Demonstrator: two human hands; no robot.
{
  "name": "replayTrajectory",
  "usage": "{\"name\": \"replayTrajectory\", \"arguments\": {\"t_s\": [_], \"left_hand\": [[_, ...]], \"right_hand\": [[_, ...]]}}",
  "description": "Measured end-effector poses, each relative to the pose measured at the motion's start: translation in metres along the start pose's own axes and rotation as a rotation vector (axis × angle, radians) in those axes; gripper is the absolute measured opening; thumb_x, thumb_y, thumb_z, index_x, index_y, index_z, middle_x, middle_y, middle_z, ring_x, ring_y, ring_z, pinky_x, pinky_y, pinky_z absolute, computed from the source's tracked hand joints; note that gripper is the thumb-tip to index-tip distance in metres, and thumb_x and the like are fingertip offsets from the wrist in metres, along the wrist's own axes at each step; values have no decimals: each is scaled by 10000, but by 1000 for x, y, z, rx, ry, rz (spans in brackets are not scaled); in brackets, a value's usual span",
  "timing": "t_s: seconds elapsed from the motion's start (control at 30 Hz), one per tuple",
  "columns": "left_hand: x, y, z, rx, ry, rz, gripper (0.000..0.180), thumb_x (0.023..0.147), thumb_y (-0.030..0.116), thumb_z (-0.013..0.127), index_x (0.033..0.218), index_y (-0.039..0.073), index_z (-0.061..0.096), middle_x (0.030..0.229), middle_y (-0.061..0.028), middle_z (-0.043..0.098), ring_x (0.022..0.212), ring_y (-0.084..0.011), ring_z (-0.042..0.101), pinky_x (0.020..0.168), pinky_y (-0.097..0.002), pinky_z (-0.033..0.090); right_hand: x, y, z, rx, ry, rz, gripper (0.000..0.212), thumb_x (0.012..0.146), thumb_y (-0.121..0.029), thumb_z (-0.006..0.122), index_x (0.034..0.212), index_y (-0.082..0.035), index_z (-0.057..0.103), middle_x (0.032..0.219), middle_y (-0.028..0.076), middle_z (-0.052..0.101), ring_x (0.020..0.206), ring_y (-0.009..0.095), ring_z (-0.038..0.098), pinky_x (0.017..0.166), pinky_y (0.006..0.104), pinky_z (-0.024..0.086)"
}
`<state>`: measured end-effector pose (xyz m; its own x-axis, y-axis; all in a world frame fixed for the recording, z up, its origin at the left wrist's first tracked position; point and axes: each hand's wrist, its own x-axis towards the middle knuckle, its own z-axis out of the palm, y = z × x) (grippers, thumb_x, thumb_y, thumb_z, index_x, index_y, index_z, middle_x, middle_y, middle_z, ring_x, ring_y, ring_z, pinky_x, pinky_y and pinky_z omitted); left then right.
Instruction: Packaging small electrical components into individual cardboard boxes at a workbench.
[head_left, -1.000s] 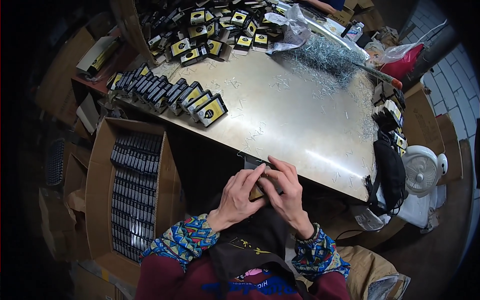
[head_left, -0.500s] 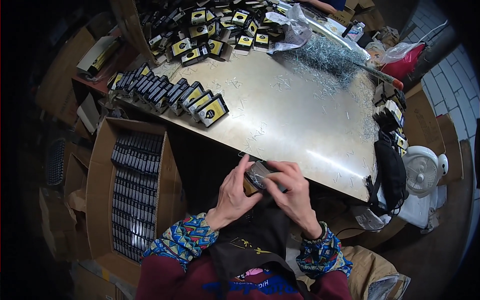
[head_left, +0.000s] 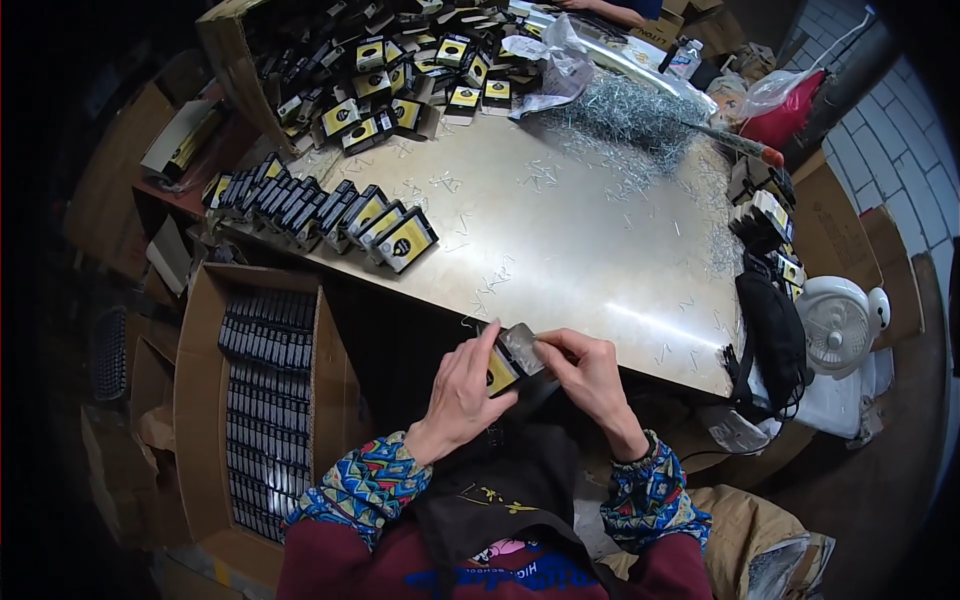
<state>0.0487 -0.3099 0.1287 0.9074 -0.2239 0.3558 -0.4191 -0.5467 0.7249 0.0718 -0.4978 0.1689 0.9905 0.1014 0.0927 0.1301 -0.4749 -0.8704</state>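
Note:
Close to the table's near edge, my left hand (head_left: pixel 458 395) is wrapped round a small black-and-yellow box (head_left: pixel 502 371) and holds it tilted. The end of the box facing the table is open, with a greyish flap (head_left: pixel 524 346) standing up there. My right hand (head_left: pixel 588 372) has its thumb and forefinger pressed together at the edge of that flap. Whether a small metal piece is also between those fingers is too small to tell. Several bent metal wire pieces (head_left: pixel 492 278) lie on the table just beyond my hands.
A row of filled boxes (head_left: pixel 400 240) leans on the table's left edge. Behind it spreads a heap of open boxes (head_left: pixel 400 80). Wire pieces form a pile (head_left: pixel 625 120) at the back. A carton (head_left: pixel 190 400) with packed boxes stands left; a white fan (head_left: pixel 838 325) stands right.
My right hand has shifted from over the box's open end to the flap's right edge, and the flap now shows more. The whole view has swung slightly.

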Motion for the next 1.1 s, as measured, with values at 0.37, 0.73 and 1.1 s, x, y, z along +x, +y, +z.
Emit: {"name": "replayTrajectory", "arguments": {"t_s": [0.37, 0.73, 1.1], "left_hand": [[5, 4, 7, -74, 66, -66, 744, 695, 146, 811, 1305, 30, 401, 1091, -193, 568, 945, -397, 624, 769, -433, 532], [8, 9, 2, -110, 116, -56, 817, 706, 131, 800, 1395, 75, 366, 1106, -189, 567, 926, -406, 633, 757, -440, 547], [-2, 6, 10, -4, 16, 41, 699, 649, 43, 769, 1267, 67, 442, 1127, -176, 571, 955, -379, 630, 771, -408, 546]], "right_hand": [[-6, 7, 9, -239, -42, -473, 363, 788, -124, 761, 1133, -52, 674, 1384, 207, 503, 1266, 366, 462, 871, 378, 522], [-18, 5, 17, -223, 160, -490, 309, 771, -67, 775, 1069, -18, 706, 1257, 218, 593, 994, 311, 644, 756, 337, 555], [-23, 4, 30, 272, 70, 117, 126, 883, -88, 685, 930, 27, 706, 916, 127, 700, 733, 142, 660, 635, 231, 503]]}}
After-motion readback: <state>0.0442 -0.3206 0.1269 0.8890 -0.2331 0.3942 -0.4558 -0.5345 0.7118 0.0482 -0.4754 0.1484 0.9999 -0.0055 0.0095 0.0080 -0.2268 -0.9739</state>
